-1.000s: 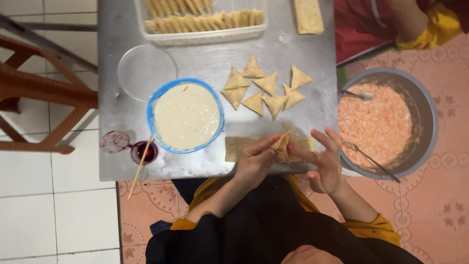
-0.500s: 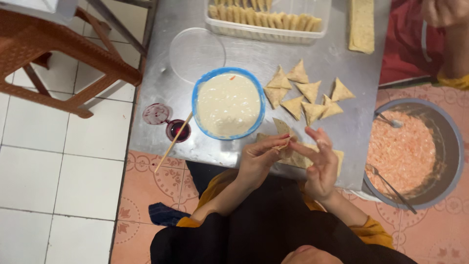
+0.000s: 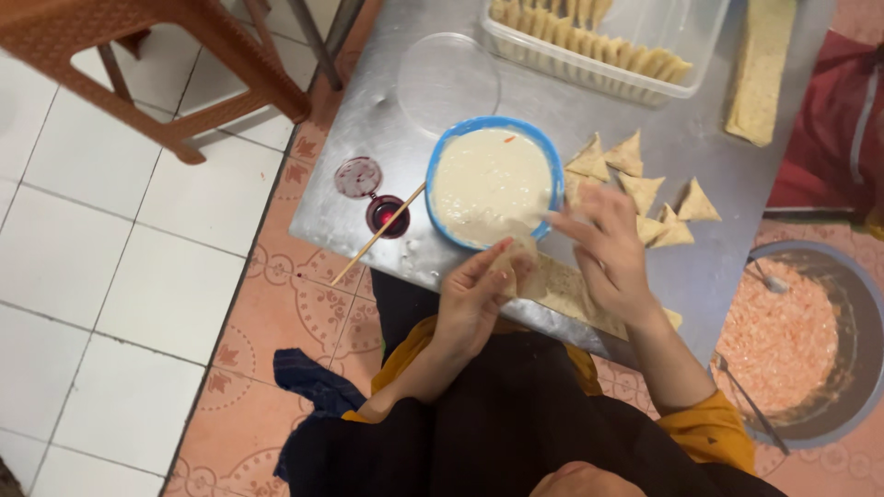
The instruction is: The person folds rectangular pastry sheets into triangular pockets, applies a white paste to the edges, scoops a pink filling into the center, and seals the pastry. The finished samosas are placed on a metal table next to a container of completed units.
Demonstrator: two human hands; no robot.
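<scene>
Both hands, left hand point(image 3: 474, 299) and right hand point(image 3: 608, 248), fold a pastry strip point(image 3: 562, 290) (beside the blue bowl point(image 3: 552, 166)).

A pale, thin pastry strip point(image 3: 552, 287) lies flat along the near edge of the table point(image 3: 700, 138), just below the blue-rimmed bowl point(image 3: 493, 181) of creamy batter. Its left end is lifted and folded, pinched in the left hand point(image 3: 474, 299) right at the bowl's near rim.
</scene>
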